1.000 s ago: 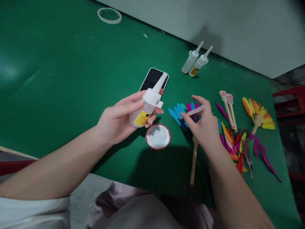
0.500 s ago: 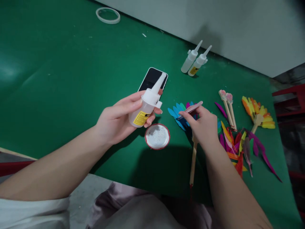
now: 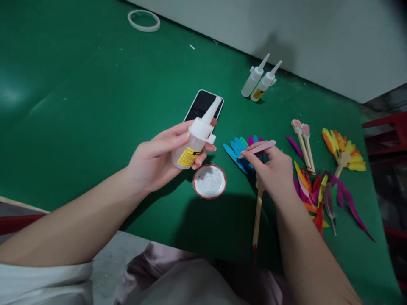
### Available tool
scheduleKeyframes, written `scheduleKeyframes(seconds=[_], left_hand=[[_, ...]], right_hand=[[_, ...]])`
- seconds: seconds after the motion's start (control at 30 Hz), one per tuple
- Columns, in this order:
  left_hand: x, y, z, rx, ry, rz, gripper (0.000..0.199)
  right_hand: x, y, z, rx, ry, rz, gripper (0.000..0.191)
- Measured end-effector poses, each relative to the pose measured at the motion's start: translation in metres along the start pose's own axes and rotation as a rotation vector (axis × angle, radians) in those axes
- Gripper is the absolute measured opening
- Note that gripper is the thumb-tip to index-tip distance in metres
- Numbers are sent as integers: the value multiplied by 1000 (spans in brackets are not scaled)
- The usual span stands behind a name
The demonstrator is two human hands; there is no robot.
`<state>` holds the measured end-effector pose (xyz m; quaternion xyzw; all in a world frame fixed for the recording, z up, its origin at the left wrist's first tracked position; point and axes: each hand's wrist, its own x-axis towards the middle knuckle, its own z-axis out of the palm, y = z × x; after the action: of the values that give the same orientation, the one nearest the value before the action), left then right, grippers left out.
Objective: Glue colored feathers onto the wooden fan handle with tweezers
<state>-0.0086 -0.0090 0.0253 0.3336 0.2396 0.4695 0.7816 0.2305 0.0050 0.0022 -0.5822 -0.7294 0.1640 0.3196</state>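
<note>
My left hand (image 3: pixel 159 154) is wrapped round a white glue bottle (image 3: pixel 190 146) with a yellow label, its nozzle pointing up and to the right over a phone (image 3: pixel 203 103). Pinched in my right hand (image 3: pixel 271 167) are pink tweezers (image 3: pixel 262 147), their tip over a fan of blue feathers (image 3: pixel 235 152). That fan has a wooden handle (image 3: pixel 258 216), and my right hand hides part of it. A small white dish (image 3: pixel 210 182) with a red rim lies between my hands, just below the bottle.
Two more bottles (image 3: pixel 259 84) stand at the back of the green table (image 3: pixel 79 106). A tape roll (image 3: pixel 144 29) lies at the back left. At the right are two wooden sticks (image 3: pixel 305 146), a yellow-orange feather fan (image 3: pixel 345 152) and loose coloured feathers (image 3: pixel 348 195).
My right hand has shifted slightly to the right and down, and the tweezers' back end has moved right and lower. My left hand keeps the bottle in nearly the same place.
</note>
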Motion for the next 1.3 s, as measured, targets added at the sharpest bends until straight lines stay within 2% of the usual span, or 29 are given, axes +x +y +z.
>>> scheduleKeyframes(seconds=[0.37,0.53,0.7,0.77,0.87,1.0,1.13,1.3], left_hand=[[1,0,-1,-22,-11,-11,41],[1,1,1,15,31,-10,37],[2,-1,2,73,51,24,38],[3,-6,1,186,95,87,37],[5,-14,-2,495,173,189,37],[13,-13,2,875,192,245,36],[35,-3,8,1094,185,279,33],[72,-5,2,1299,188,300,32]], right_hand=[[-3,3,1,-30,-43,-27,17],[-3,3,2,-51,-39,-77,16],[-3,2,4,-42,-33,-57,17],[-3,2,4,-11,-32,-27,19],[0,0,4,55,-28,25,22],[3,-4,3,92,-22,55,24],[5,-9,3,93,25,41,29],[4,-11,4,127,42,-12,27]])
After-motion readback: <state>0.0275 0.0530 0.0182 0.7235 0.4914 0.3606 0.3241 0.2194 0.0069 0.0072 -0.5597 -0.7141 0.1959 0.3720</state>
